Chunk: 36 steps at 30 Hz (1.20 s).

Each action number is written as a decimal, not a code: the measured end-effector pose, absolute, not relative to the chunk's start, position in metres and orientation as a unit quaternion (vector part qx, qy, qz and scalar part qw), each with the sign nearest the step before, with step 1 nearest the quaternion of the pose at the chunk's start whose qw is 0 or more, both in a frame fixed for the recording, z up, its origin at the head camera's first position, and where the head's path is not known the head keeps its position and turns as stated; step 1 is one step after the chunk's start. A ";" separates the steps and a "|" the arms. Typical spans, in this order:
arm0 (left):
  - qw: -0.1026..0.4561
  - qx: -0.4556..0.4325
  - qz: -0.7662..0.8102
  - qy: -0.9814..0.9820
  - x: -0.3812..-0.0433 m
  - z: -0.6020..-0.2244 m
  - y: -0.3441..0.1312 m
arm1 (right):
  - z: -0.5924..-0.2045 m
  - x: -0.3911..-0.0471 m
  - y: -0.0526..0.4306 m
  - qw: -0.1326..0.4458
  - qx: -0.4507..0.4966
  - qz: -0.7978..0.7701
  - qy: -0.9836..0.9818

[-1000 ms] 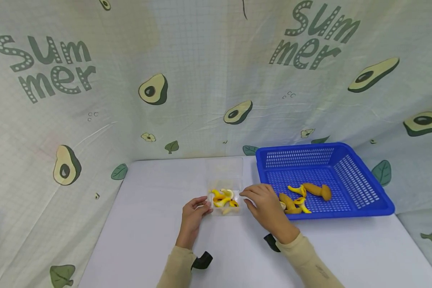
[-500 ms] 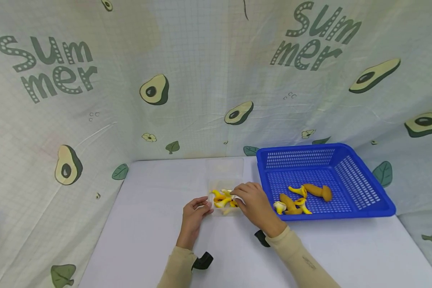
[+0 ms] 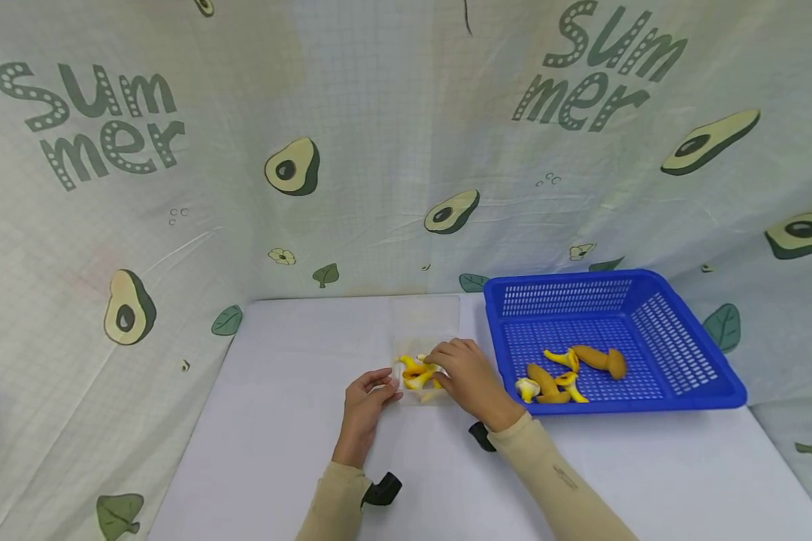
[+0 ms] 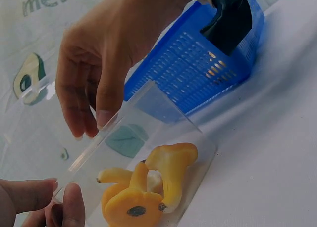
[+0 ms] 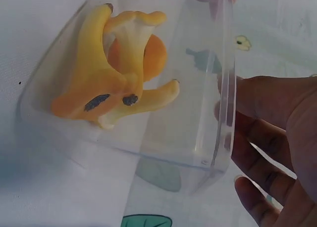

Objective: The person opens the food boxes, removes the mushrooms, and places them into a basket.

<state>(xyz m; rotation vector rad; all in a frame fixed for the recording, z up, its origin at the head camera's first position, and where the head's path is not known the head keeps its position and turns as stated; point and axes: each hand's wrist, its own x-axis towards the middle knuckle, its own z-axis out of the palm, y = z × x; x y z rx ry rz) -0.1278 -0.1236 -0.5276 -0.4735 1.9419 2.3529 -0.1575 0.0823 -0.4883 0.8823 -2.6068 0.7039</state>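
A clear plastic box holds several yellow-orange toy mushrooms in a loose pile. At the box's left side, my left hand pinches the rim between thumb and fingers. My right hand is over the right part of the box, fingers bent downward, fingertips right at the opening above the mushrooms. Nothing shows between its fingers in the left wrist view. From the head, that hand hides the box's right end. In the right wrist view, the mushrooms show through the clear wall.
A blue plastic basket stands to the right, with brown toy mushrooms, yellow ones and a whitish one in it. Behind the box lies its clear lid. A printed curtain hangs behind the white table.
My right hand has moved left from beside the basket to over the box, uncovering the whitish mushroom in the basket. My left hand keeps its grip on the rim.
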 end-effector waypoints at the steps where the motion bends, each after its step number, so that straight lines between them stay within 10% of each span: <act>1: 0.027 -0.153 0.763 0.628 -0.128 -0.527 -0.124 | -0.489 -0.159 0.081 0.147 0.309 0.241 -0.908; 36: 0.025 -0.143 0.770 0.622 -0.128 -0.529 -0.124 | -0.492 -0.187 0.051 0.073 0.370 0.153 -0.914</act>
